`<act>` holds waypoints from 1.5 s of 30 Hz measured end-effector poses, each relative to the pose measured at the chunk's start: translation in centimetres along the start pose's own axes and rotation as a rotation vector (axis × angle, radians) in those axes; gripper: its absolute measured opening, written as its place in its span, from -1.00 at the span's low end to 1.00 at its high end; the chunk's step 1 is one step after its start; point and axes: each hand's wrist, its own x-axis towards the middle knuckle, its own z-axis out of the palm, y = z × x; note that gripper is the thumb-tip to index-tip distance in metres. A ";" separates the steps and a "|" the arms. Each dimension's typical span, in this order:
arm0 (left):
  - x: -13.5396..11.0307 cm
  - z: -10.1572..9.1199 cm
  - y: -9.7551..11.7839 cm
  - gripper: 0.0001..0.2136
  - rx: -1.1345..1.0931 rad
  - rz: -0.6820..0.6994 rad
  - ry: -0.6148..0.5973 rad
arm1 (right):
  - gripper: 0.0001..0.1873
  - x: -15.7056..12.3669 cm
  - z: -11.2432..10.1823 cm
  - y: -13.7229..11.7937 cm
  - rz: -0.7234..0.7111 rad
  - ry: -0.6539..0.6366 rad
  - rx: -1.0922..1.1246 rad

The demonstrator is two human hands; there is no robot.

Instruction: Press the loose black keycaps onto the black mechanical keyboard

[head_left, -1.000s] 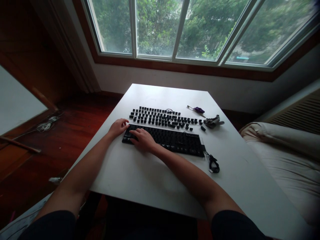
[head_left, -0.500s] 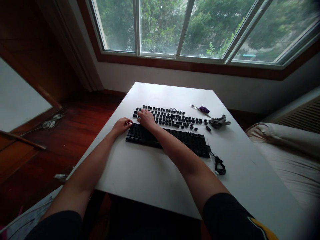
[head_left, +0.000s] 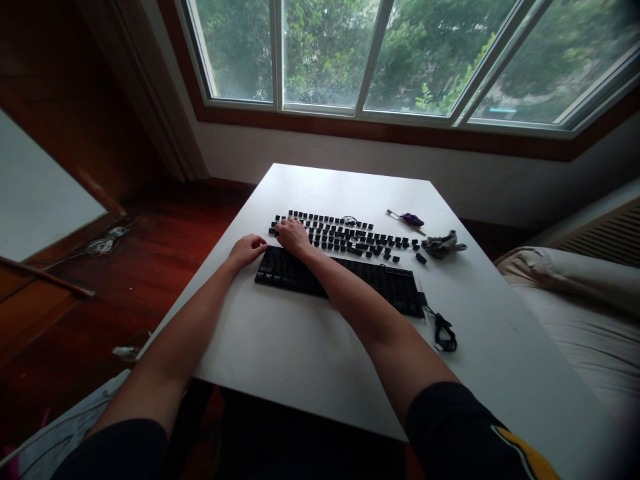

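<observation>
A black keyboard [head_left: 370,280] lies on the white table, most of its keycaps off and a few left along its near left edge. My left hand [head_left: 249,251] rests at its far left corner, fingers curled against the edge. Beyond the keyboard, loose black keycaps [head_left: 334,230] are laid out in rows. Over the left end of these rows is my right hand [head_left: 293,235], its fingers bent down and closed around a keycap that they largely hide. The right forearm crosses above the keyboard.
A purple-headed brush [head_left: 411,219] and a crumpled grey cloth [head_left: 444,245] lie right of the keycaps. A bundled black cable [head_left: 445,333] sits near the keyboard's right end. A thin wire ring [head_left: 349,220] lies among the far keycaps. The table [head_left: 280,353] stands before a window.
The whole view has shifted slightly, moving the table a little to the right. Both hands stay in nearly the same places, with only small finger movement.
</observation>
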 end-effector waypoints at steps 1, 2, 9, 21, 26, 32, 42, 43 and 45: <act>-0.1 0.0 0.0 -0.64 0.002 0.008 0.002 | -0.73 -0.2 -0.3 -0.1 -0.007 0.010 0.031; -0.2 0.0 0.1 -0.63 0.004 0.014 0.002 | -0.74 -0.5 -0.6 -0.1 -0.020 0.008 0.066; -0.5 -0.2 0.4 -0.65 0.035 0.002 0.011 | -0.81 -4.8 -2.8 -0.8 -0.201 -0.047 0.299; -1.0 -0.3 1.1 -0.67 0.030 0.026 0.022 | -0.82 -9.5 -3.4 -2.6 -0.097 -0.173 0.279; -1.1 -0.4 1.3 -0.65 0.036 0.031 0.019 | -0.81 -9.6 -4.3 -3.8 -0.097 -0.205 0.175; -1.1 -0.2 1.3 -0.66 0.037 0.027 0.025 | -0.77 -9.9 -5.0 -5.1 -0.090 -0.218 0.093; -1.0 -0.2 1.2 -0.68 0.043 0.035 0.022 | -0.72 -8.9 -4.7 -6.4 -0.074 -0.234 0.053; -1.0 -0.2 1.2 -0.67 0.042 0.035 0.020 | -0.73 -8.9 -4.8 -6.4 -0.074 -0.240 0.055; -1.0 -0.2 1.3 -0.67 0.038 0.036 0.023 | -0.73 -8.9 -5.0 -6.2 -0.079 -0.241 0.058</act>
